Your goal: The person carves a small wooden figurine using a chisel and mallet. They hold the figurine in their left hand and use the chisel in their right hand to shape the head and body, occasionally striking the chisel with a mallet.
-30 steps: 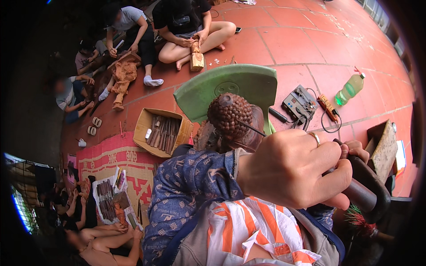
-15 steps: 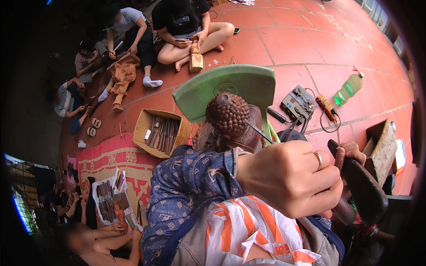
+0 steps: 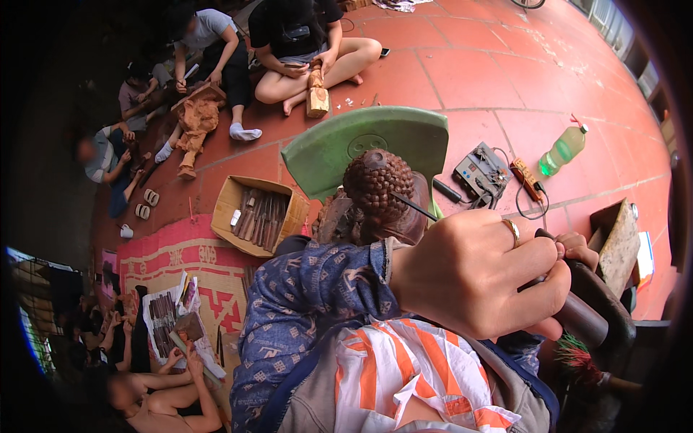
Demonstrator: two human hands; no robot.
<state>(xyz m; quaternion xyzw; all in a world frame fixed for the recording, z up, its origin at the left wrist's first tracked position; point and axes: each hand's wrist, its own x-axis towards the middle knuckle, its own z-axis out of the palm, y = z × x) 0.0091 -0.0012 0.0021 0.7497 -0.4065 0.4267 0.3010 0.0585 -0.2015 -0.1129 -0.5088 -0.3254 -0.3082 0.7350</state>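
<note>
A dark brown carved wooden head (image 3: 379, 184), covered in rows of small round curls, rests tilted in front of me against a green plastic chair back (image 3: 317, 155). My left hand (image 3: 480, 278), with a gold ring, is closed around a chisel. The thin metal chisel blade (image 3: 416, 206) meets the curls on the head's right side, and the thick wooden chisel handle (image 3: 583, 321) sticks out on the right. Beyond it my right hand (image 3: 577, 249), partly hidden, grips a dark wooden mallet (image 3: 615, 307). The mallet's head is beside the handle's end; whether they touch I cannot tell.
A cardboard box of chisels (image 3: 292, 216) stands at left on a red patterned mat (image 3: 166, 249). At right are a grey power unit (image 3: 473, 177), an orange power strip (image 3: 527, 177), a green-tinted bottle (image 3: 563, 150) and a wooden box (image 3: 617, 242). Several people carve nearby.
The mallet has swung back and right, away from my left hand, uncovering more of the chisel handle. The chisel blade stays against the carved curls. My view has shifted slightly.
</note>
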